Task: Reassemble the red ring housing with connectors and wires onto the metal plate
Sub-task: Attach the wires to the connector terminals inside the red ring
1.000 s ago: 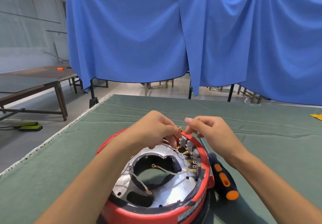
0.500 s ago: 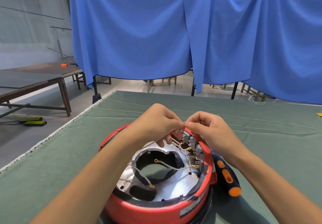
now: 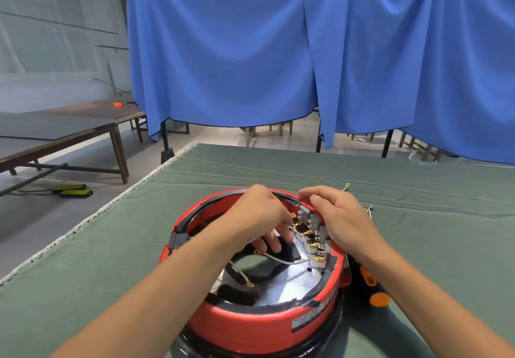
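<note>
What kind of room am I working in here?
Probably a workshop or a staged recording space: a work table under green cloth, blue curtains hung on stands behind it, plain wooden tables on the left, and a screwdriver beside the red ring housing.

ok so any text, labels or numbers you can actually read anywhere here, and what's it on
Nothing here can be read.
Label on the front wall of the red ring housing: a dark sticker with pale print, too small and blurred to read.
Screwdriver handle, green table cloth, blue curtain: no markings visible.
</note>
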`<state>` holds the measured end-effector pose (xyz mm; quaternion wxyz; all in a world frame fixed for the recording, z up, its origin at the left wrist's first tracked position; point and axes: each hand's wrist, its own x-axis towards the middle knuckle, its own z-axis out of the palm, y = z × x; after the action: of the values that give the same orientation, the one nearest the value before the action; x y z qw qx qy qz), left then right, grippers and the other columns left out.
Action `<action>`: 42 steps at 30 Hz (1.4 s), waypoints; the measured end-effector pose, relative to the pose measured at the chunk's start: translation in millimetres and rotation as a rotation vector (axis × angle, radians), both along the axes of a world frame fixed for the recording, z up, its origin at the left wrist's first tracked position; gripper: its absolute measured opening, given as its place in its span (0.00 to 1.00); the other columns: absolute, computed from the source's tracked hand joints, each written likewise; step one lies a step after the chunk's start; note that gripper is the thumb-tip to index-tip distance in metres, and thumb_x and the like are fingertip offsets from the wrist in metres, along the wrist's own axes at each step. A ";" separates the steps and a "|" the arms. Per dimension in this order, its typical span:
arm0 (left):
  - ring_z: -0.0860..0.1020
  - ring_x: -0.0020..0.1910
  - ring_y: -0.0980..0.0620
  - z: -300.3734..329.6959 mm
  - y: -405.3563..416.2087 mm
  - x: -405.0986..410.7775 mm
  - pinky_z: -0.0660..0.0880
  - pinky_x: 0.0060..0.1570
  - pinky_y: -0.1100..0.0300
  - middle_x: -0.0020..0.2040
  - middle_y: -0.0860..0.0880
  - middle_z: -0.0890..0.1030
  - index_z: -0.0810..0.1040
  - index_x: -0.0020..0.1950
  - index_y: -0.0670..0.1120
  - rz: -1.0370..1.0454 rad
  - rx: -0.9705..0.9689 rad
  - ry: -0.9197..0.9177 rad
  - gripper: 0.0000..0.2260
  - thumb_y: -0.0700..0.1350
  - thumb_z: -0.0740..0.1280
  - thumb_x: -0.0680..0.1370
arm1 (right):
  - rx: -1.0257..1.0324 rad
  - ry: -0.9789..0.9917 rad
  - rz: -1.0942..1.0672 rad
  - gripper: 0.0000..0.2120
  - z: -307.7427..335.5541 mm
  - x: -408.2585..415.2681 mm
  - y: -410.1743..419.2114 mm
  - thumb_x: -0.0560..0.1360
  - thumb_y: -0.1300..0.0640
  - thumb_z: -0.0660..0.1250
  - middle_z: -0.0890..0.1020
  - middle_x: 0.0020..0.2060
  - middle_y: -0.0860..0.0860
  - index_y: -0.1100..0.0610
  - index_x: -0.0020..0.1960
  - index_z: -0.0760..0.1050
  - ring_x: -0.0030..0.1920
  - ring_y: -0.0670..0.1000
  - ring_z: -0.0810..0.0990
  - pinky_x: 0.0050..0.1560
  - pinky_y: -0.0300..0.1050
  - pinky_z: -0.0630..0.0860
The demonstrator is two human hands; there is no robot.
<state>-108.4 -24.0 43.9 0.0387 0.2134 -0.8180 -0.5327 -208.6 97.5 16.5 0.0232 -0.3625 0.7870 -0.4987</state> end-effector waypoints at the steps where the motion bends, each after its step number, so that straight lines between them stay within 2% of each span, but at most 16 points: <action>1: 0.74 0.20 0.51 -0.6 0.0 -1.7 0.66 0.20 0.68 0.29 0.46 0.81 0.79 0.45 0.36 0.015 0.008 -0.009 0.06 0.37 0.64 0.75 | 0.004 0.005 -0.011 0.14 0.0 -0.3 0.1 0.80 0.62 0.57 0.82 0.52 0.46 0.55 0.56 0.80 0.56 0.46 0.77 0.57 0.41 0.70; 4: 0.73 0.20 0.53 -2.6 2.0 -4.8 0.66 0.20 0.69 0.29 0.47 0.81 0.79 0.46 0.38 0.035 0.099 -0.041 0.06 0.39 0.64 0.76 | 0.015 0.018 -0.023 0.15 -0.2 -0.2 0.2 0.79 0.64 0.57 0.81 0.51 0.46 0.54 0.57 0.80 0.55 0.45 0.77 0.54 0.38 0.68; 11: 0.75 0.23 0.55 -14.3 3.2 -10.5 0.68 0.22 0.69 0.34 0.47 0.83 0.77 0.49 0.41 0.005 0.217 -0.078 0.07 0.41 0.61 0.78 | 0.023 0.042 -0.013 0.16 0.2 1.6 1.3 0.77 0.65 0.58 0.81 0.53 0.47 0.56 0.58 0.80 0.55 0.44 0.77 0.54 0.35 0.68; 31: 0.74 0.20 0.55 -16.9 4.6 -16.7 0.65 0.20 0.68 0.30 0.48 0.82 0.77 0.43 0.41 0.058 0.139 -0.056 0.08 0.41 0.61 0.79 | 0.033 0.012 -0.006 0.16 -2.5 0.2 0.0 0.77 0.66 0.58 0.81 0.53 0.47 0.56 0.58 0.79 0.55 0.44 0.76 0.53 0.36 0.68; 34: 0.75 0.21 0.53 -16.1 10.4 -13.9 0.67 0.20 0.68 0.30 0.46 0.82 0.76 0.44 0.39 0.005 0.102 -0.038 0.09 0.40 0.59 0.80 | 0.024 0.023 -0.011 0.17 -2.6 0.1 0.6 0.76 0.67 0.58 0.82 0.54 0.48 0.57 0.59 0.80 0.56 0.45 0.77 0.55 0.37 0.69; 38: 0.75 0.21 0.55 -15.4 11.4 -14.2 0.66 0.21 0.67 0.28 0.48 0.81 0.77 0.44 0.39 0.074 0.088 -0.010 0.09 0.40 0.60 0.80 | 0.031 0.052 -0.013 0.17 -2.8 1.7 1.8 0.76 0.66 0.58 0.82 0.55 0.48 0.56 0.59 0.80 0.56 0.44 0.77 0.58 0.38 0.70; 42: 0.75 0.21 0.54 -15.3 15.3 -13.1 0.67 0.20 0.67 0.28 0.47 0.81 0.76 0.45 0.39 0.034 0.097 -0.017 0.09 0.40 0.59 0.81 | 0.042 0.078 -0.046 0.17 -2.3 2.2 2.2 0.75 0.66 0.59 0.83 0.54 0.48 0.55 0.57 0.81 0.57 0.45 0.78 0.61 0.42 0.72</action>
<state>-121.4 -8.7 28.6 0.0302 0.2336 -0.7878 -0.5691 -206.4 99.7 14.2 -0.0116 -0.3629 0.8057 -0.4680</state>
